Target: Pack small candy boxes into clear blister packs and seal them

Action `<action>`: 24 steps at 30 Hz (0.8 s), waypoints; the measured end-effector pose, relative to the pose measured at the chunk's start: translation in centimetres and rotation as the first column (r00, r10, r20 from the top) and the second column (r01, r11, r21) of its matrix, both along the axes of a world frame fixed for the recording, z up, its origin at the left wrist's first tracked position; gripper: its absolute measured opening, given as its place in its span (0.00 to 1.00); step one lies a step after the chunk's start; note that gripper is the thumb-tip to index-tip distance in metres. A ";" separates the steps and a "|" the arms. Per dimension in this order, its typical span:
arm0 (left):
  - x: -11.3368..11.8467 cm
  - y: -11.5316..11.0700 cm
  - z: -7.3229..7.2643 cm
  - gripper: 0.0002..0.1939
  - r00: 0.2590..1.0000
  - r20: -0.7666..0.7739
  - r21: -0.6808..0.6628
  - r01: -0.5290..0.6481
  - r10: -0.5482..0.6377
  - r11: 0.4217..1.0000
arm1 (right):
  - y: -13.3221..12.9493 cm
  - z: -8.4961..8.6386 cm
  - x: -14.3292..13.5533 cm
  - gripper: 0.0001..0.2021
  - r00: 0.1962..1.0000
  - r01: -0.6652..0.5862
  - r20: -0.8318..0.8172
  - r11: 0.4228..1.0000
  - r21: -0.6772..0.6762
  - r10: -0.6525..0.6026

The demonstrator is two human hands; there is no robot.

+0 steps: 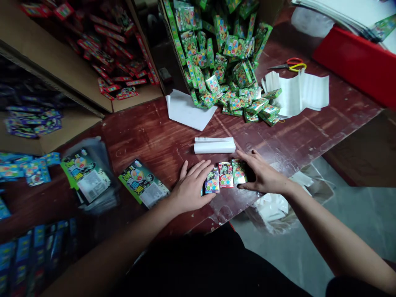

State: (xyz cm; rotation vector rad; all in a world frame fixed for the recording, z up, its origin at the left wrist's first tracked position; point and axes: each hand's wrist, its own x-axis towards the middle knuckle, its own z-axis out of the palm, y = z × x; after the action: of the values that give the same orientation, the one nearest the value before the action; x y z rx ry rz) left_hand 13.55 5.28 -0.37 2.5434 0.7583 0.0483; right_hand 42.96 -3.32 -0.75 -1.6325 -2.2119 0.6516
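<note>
A short row of small candy boxes lies flat on the table between my hands: a purple box (212, 180), a red box (225, 175) and a green box (239, 171). A sliver of blue shows at the row's left end, mostly hidden by my left hand (192, 189). That hand rests flat over the left end, fingers stretched out and touching the purple box. My right hand (262, 175) is at the green box's right side, thumb and fingers spread apart around its edge. Just beyond the row lies a folded white paper strip (214, 146).
Green boxes (238, 74) spill from a carton at the back. Cartons of red boxes (114, 53) and purple boxes (34, 119) stand left. Printed sleeves (144, 183) lie left of my hand. Scissors (289, 65) and a red bin (359, 62) are back right.
</note>
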 end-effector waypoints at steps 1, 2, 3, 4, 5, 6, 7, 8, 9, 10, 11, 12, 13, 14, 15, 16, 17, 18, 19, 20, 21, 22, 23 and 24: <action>0.1 -0.2 0.0 0.43 1.000 -0.015 0.024 0.007 -0.007 1.000 | 0.0 0.0 -0.3 0.54 1.000 -0.020 0.016 1.000 0.008 0.020; 0.0 -0.3 0.2 0.46 0.999 -0.031 0.047 0.013 -0.012 0.999 | -0.1 0.0 -0.6 0.55 0.998 -0.042 0.038 0.999 0.024 0.041; -0.2 -0.3 0.4 0.49 0.999 -0.045 0.069 0.018 -0.015 0.997 | -0.1 0.1 -0.9 0.56 0.996 -0.068 0.062 0.996 0.051 0.065; -0.6 -0.2 0.9 0.54 0.998 -0.056 0.088 0.022 -0.018 0.996 | -0.1 0.2 -1.3 0.56 0.992 -0.097 0.087 0.992 0.084 0.090; -1.3 0.2 1.5 0.59 0.998 -0.064 0.103 0.034 -0.027 0.994 | 0.0 0.3 -1.8 0.55 0.987 -0.131 0.112 0.984 0.118 0.118; -2.2 0.6 2.3 0.62 0.996 -0.077 0.111 0.058 -0.050 0.992 | 0.1 0.5 -2.3 0.53 0.980 -0.167 0.136 0.975 0.144 0.148; -3.4 1.3 3.2 0.63 0.992 -0.097 0.109 0.097 -0.087 0.989 | 0.3 0.7 -3.0 0.52 0.970 -0.206 0.160 0.965 0.162 0.181; -4.8 2.0 4.1 0.63 0.983 -0.124 0.098 0.145 -0.133 0.985 | 0.6 0.8 -3.7 0.50 0.960 -0.244 0.184 0.955 0.170 0.213; -6.3 2.9 5.0 0.61 0.970 -0.163 0.076 0.194 -0.180 0.978 | 1.0 0.9 -4.5 0.49 0.949 -0.276 0.206 0.946 0.169 0.240; -7.9 3.7 5.7 0.58 0.954 -0.206 0.050 0.231 -0.216 0.972 | 1.3 0.9 -5.3 0.47 0.938 -0.300 0.227 0.940 0.162 0.260; -9.5 4.4 6.3 0.56 0.939 -0.252 0.030 0.251 -0.236 0.967 | 1.6 0.8 -6.2 0.45 0.931 -0.314 0.244 0.937 0.154 0.272; -10.9 5.1 6.7 0.55 0.925 -0.292 0.020 0.261 -0.244 0.965 | 1.9 0.6 -7.0 0.44 0.926 -0.321 0.258 0.936 0.147 0.277; -12.1 5.7 6.9 0.55 0.913 -0.325 0.018 0.266 -0.246 0.964 | 2.1 0.3 -7.8 0.42 0.923 -0.322 0.267 0.936 0.145 0.276; -13.0 6.2 6.9 0.54 0.902 -0.353 0.021 0.275 -0.250 0.961 | 2.3 0.0 -8.5 0.41 0.923 -0.319 0.273 0.937 0.145 0.272; -13.6 6.6 6.8 0.53 0.893 -0.371 0.027 0.286 -0.256 0.958 | 2.3 -0.3 -9.1 0.39 0.924 -0.313 0.277 0.939 0.146 0.265; -13.9 6.9 6.5 0.53 0.885 -0.382 0.032 0.299 -0.265 0.954 | 2.3 -0.6 -9.7 0.38 0.926 -0.305 0.278 0.941 0.148 0.256; -14.0 7.1 6.2 0.52 0.881 -0.388 0.036 0.307 -0.270 0.951 | 2.2 -0.7 -10.1 0.37 0.928 -0.297 0.278 0.943 0.149 0.248; -13.8 7.1 5.9 0.51 0.881 -0.387 0.039 0.311 -0.273 0.950 | 2.1 -0.8 -10.5 0.37 0.931 -0.286 0.276 0.947 0.147 0.238; -13.5 7.0 5.6 0.49 0.884 -0.379 0.042 0.311 -0.273 0.949 | 2.0 -0.7 -10.8 0.37 0.936 -0.270 0.270 0.952 0.146 0.224; -13.1 6.8 5.4 0.48 0.891 -0.366 0.050 0.307 -0.269 0.950 | 1.9 -0.6 -11.1 0.38 0.943 -0.250 0.262 0.958 0.143 0.207; -12.7 6.4 5.3 0.47 0.897 -0.353 0.059 0.304 -0.265 0.951 | 1.8 -0.4 -11.5 0.40 0.949 -0.229 0.253 0.963 0.140 0.188; -12.4 5.9 5.3 0.46 0.903 -0.342 0.069 0.299 -0.259 0.952 | 1.7 -0.2 -11.9 0.40 0.955 -0.209 0.243 0.968 0.136 0.172; -12.3 5.3 5.3 0.45 0.910 -0.333 0.082 0.290 -0.248 0.953 | 1.6 -0.1 -12.2 0.39 0.959 -0.194 0.233 0.972 0.131 0.160; -12.2 4.6 5.3 0.44 0.916 -0.328 0.092 0.276 -0.232 0.957 | 1.5 0.0 -12.6 0.37 0.963 -0.183 0.223 0.975 0.126 0.152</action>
State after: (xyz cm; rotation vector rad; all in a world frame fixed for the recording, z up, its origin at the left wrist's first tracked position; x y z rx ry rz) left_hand 1.35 9.84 4.91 2.7986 0.5426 -0.4155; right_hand 30.39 -1.79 -0.74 -1.5142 -2.5067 0.3584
